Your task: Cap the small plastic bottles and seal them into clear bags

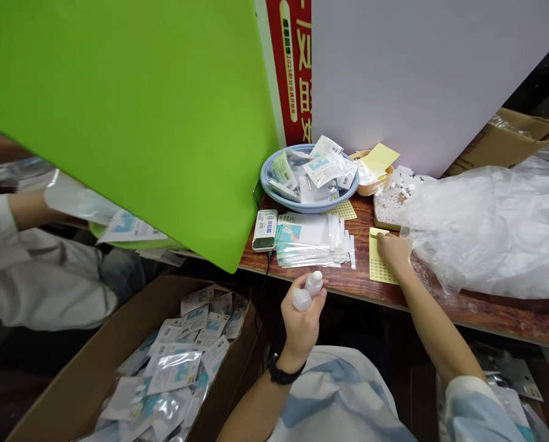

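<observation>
My left hand (300,319) holds two small white bottles (314,283) side by side, upright in front of the table edge. On the table, my right hand (394,250) touches the upper part of a yellow sticker sheet (379,265) with small round labels; its fingers are pressed together, and whatever they pinch is too small to make out. Left of that sheet lies a stack of clear packets with printed cards (302,236), with white strips (337,236) on its right side. A white device (265,230) with a cable sits beside the stack.
A blue basin (270,195) of packets and a small orange basket (387,182) stand behind. A foam tray (387,209) and large plastic bag (490,227) are right. A cardboard box (85,362) of packets stands lower left. Another person's arm (26,209) shows beyond the green panel (164,110).
</observation>
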Demonstrator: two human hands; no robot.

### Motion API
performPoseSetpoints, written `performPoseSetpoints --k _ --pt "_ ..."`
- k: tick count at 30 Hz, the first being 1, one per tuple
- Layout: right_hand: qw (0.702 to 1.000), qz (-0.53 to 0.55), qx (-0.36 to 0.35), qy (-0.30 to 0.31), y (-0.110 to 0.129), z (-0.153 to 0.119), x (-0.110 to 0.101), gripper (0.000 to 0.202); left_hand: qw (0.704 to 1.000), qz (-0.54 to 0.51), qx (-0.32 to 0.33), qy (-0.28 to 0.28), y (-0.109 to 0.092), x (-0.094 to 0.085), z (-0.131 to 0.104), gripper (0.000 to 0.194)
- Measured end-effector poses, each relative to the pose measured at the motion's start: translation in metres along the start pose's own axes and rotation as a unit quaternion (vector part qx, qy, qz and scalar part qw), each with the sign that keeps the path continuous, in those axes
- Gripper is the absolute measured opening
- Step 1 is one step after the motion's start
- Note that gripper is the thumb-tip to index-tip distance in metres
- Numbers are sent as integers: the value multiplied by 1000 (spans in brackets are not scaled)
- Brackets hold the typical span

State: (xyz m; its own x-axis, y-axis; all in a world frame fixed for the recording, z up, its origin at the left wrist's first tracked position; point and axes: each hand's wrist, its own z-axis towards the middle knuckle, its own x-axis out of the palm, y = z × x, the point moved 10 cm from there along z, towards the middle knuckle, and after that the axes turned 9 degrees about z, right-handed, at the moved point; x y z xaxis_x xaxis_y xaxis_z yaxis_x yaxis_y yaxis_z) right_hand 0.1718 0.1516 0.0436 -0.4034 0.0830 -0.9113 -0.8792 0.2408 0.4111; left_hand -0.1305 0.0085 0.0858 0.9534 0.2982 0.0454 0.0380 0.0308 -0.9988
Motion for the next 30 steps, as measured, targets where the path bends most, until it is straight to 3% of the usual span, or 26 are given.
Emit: performPoseSetpoints --k 5,10,13,16,17,19,21,22,25,27,30 --pt "998 -47 33 30 -10 14 11 32 1000 -5 -17 2 -6 -4 3 25" --pt "999 11 2 35 -2 11 2 31 998 3 -34 57 -5 9 7 23" --pt "996 80 -32 17 10 -6 -14 39 997 20 -25 66 -10 10 10 27" --pt "983 165 -79 24 36 -43 -32 34 996 34 7 78 -21 11 12 25" --pt "970 211 -112 36 50 -59 -39 30 996 32 18 86 -25 12 13 23" --pt "900 373 -221 51 87 -97 -64 18 994 26 40 98 -31 14 13 22" --pt "837 441 -315 71 119 -132 -89 8 992 37 73 99 -37 15 12 25" --pt "820 438 -359 81 134 -147 -98 13 989 52 100 100 -41 16 12 27" --pt "798 374 -466 81 171 -177 -116 29 965 121 190 130 -56 25 6 26" --pt "783 343 -512 82 188 -185 -121 28 945 167 226 168 -61 34 2 23" --pt "764 314 -548 133 205 -190 -117 20 915 241 239 216 -61 41 -1 18"
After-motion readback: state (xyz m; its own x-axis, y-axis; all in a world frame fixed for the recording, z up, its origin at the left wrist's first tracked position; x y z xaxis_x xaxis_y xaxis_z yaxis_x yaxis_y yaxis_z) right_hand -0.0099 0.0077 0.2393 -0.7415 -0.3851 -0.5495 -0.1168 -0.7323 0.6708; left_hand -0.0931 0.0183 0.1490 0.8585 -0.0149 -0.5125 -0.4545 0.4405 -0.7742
